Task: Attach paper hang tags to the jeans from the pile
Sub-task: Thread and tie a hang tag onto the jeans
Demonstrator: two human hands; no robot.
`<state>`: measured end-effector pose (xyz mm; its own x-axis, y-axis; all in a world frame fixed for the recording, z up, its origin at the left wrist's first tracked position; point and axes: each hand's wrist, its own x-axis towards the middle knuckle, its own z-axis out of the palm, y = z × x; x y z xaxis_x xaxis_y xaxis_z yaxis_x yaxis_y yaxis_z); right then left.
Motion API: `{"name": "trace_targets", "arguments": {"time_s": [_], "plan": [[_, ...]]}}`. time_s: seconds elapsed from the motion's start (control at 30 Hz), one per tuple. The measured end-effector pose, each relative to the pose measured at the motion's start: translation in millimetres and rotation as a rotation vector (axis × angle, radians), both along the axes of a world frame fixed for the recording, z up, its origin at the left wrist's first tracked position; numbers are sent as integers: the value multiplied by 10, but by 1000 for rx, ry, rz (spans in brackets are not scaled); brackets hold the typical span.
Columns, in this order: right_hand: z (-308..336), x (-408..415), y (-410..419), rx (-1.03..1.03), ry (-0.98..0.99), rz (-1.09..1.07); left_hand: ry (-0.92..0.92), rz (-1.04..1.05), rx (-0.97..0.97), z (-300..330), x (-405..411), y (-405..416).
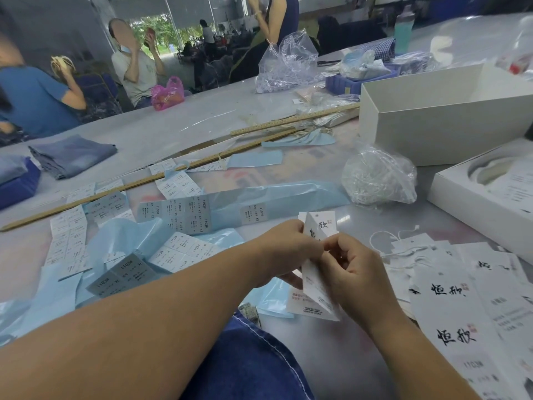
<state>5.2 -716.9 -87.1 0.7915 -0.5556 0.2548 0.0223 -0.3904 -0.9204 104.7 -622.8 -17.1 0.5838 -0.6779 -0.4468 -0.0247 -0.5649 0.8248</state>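
both hands met just above the near edge of the table (331, 350), and the paper hang tag (315, 280) stood between them, nearly upright, its long axis running from the top corner by the printed characters down toward the person's lap. the left hand (284, 249) had its fingers curled round the tag's upper left edge, pinching it. the right hand (353, 272) pinched the same tag from the other side, fingertips (331, 243) meeting the left's near the top of the card. what exactly the fingertips worked at, a sticker, a string or a second leaf of the card, was too small to tell; it looked like a folded or doubled tag.

the jeans (248, 362) lay directly below and toward the person, dark blue denim across the lap, closer to the left forearm than to the right. so the tag would have to travel down and inward to reach them, a short move for either hand. more folded jeans (73, 154) sat well apart at the far left of the table. loose hang tags (458, 321) with strings lay just beside the right hand, and sheets of size stickers (176, 215) spread on blue backing beyond the left wrist.
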Motion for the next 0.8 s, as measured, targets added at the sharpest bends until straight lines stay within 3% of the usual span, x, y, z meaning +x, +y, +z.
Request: {"name": "trace_targets", "arguments": {"time_s": [0.23,0.37,0.47,0.67,0.8], "plan": [[34,-30,-8,12,-51,-32,-54,93,58,5,73,32],[75,-58,-16,-2,-10,14,-163,56,69,24,84,46],[169,-89,-11,22,-42,29,-142,31,34,128,18,29],[528,-210,48,155,-53,211,-281,78,95,540,-148,32],[893,-313,81,-46,27,331,-322,174,79,913,-244,175]]}}
